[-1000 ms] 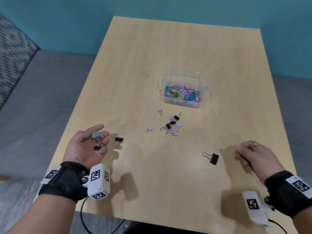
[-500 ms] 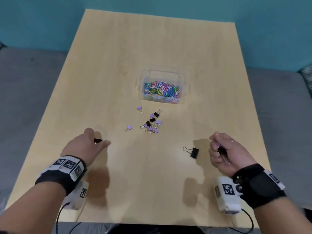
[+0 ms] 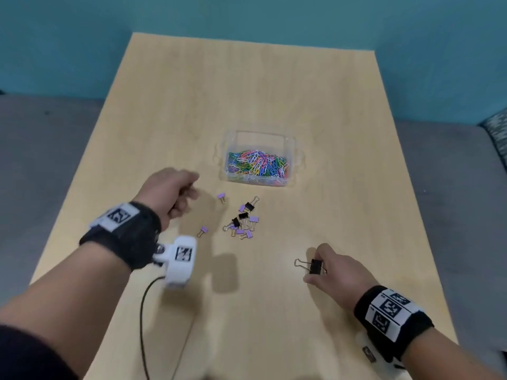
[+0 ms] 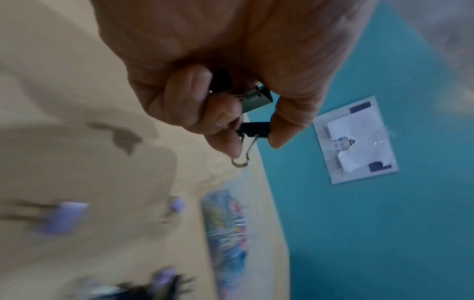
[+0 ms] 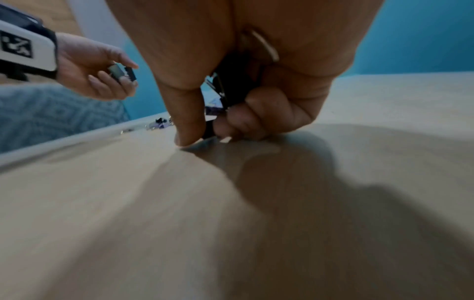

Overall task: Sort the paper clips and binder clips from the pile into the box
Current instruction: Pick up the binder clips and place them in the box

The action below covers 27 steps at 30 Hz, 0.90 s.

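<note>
**Bare table all round; clips crowd the front of the box**

The wooden table [image 3: 329, 105] lies bare behind and to both sides of the clear plastic box [image 3: 297, 160], whose top is open. Just in front of it, the pile of binder clips [image 3: 242, 220] and two stray purple binder clips [image 3: 221, 197] [image 3: 203, 231] dot the way. The left hand [image 3: 170, 192] hangs over the table left of the pile.
</note>
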Motion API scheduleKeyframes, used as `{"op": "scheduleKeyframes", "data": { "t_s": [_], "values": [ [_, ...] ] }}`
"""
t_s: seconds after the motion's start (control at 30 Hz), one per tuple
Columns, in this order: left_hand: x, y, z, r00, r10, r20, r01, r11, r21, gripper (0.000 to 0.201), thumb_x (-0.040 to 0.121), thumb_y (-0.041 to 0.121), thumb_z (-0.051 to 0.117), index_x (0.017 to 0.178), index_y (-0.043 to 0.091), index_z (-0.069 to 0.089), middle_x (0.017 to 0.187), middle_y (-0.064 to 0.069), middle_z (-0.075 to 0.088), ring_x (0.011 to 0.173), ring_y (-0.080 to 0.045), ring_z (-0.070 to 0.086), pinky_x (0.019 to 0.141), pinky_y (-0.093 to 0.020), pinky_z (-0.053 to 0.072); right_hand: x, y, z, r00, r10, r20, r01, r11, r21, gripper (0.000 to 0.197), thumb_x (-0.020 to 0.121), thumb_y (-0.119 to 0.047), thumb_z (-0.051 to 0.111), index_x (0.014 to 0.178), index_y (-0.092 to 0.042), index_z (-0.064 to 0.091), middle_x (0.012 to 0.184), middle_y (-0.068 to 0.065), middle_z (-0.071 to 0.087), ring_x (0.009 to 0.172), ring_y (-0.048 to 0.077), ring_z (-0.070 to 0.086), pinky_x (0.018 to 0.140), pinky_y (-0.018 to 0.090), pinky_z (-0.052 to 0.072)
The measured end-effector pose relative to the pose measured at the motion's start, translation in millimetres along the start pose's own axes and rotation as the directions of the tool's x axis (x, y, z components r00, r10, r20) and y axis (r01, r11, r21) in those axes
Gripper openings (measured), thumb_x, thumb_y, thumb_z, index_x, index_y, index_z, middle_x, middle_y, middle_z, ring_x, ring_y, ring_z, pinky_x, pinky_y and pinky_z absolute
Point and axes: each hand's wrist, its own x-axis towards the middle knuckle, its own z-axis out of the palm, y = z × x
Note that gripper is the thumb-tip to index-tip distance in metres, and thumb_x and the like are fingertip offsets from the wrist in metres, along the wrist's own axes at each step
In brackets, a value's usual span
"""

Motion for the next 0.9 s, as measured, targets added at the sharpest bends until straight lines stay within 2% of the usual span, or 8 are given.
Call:
{"op": "scheduleKeyframes", "data": {
  "t_s": [0.2,0.33,0.4,0.47,0.57,0.7,0.8,0.9],
  "values": [
    [61,91,71,0.971,0.234,0.057,-0.241,0.938,0.249,0.023,0.075,0.029,0.065,0.076,0.011,0.052,0.064,-0.007,0.069,0.037,-0.018,0.037,0.041,-0.020,0.029,-12,12,-9,0.991,0.061,-0.123,-0.005,0.909,0.416,0.034,0.071,-0.040,0.077,0.082,-0.026,0.049,0.074,-0.014,0.058,0.067,0.002,0.054,0.058,0.013,0.037],
    [92,115,112,0.908,0.390,0.152,-0.342,0.484,0.805,0.026,0.072,0.028,0.061,0.087,0.008,0.056,0.069,-0.004,0.063,0.063,-0.026,0.055,0.052,-0.028,0.037,-17,21,-9,0.983,0.076,-0.166,0.019,0.861,0.509,0.033,0.070,-0.038,0.078,0.084,-0.026,0.051,0.067,-0.005,0.056,0.059,0.007,0.050,0.057,0.022,0.039],
    [104,114,126,0.887,0.392,0.244,-0.366,0.277,0.888,0.025,0.075,0.025,0.062,0.091,0.009,0.051,0.079,-0.009,0.061,0.068,-0.028,0.053,0.051,-0.029,0.035,-15,24,-12,0.984,0.087,-0.155,0.011,0.839,0.545,0.031,0.071,-0.038,0.078,0.084,-0.028,0.051,0.066,-0.005,0.055,0.055,0.003,0.047,0.055,0.022,0.038],
    [114,110,133,0.878,0.369,0.306,-0.395,0.197,0.897,0.025,0.077,0.025,0.063,0.093,0.010,0.050,0.083,-0.011,0.061,0.068,-0.027,0.053,0.051,-0.030,0.035,-10,23,-20,0.985,0.084,-0.150,0.018,0.819,0.574,0.030,0.071,-0.038,0.078,0.082,-0.029,0.052,0.064,-0.006,0.054,0.053,0.001,0.046,0.056,0.023,0.038],
    [123,104,133,0.883,0.319,0.343,-0.420,0.215,0.882,0.032,0.076,0.031,0.067,0.100,0.013,0.055,0.093,-0.007,0.062,0.079,-0.025,0.055,0.060,-0.031,0.041,6,15,-43,0.980,0.080,-0.180,0.051,0.781,0.622,0.029,0.070,-0.031,0.081,0.082,-0.027,0.055,0.064,-0.005,0.054,0.055,0.005,0.047,0.058,0.026,0.037],
    [104,98,103,0.855,0.452,0.254,-0.456,0.421,0.784,0.031,0.080,0.035,0.064,0.104,0.018,0.060,0.098,0.000,0.062,0.087,-0.023,0.056,0.074,-0.031,0.045,47,-15,-95,0.956,0.010,-0.295,0.186,0.756,0.628,0.030,0.072,-0.017,0.081,0.088,-0.014,0.056,0.064,0.001,0.051,0.054,0.011,0.044,0.056,0.028,0.036],
    [74,70,65,0.863,0.491,0.120,-0.420,0.564,0.711,0.019,0.084,0.031,0.061,0.096,0.017,0.061,0.090,0.000,0.063,0.083,-0.022,0.056,0.071,-0.029,0.041,88,-50,-137,0.922,-0.115,-0.371,0.302,0.813,0.498,0.030,0.075,-0.020,0.078,0.092,-0.014,0.054,0.065,0.003,0.052,0.053,0.016,0.045,0.053,0.030,0.037],
    [45,20,32,0.921,0.378,0.096,-0.310,0.561,0.768,0.017,0.082,0.034,0.061,0.090,0.020,0.060,0.090,-0.001,0.062,0.081,-0.022,0.058,0.068,-0.029,0.039,132,-90,-166,0.903,-0.232,-0.360,0.331,0.912,0.241,0.030,0.081,-0.029,0.072,0.099,-0.018,0.051,0.072,-0.001,0.055,0.060,0.017,0.051,0.057,0.031,0.042]
  ]
}}
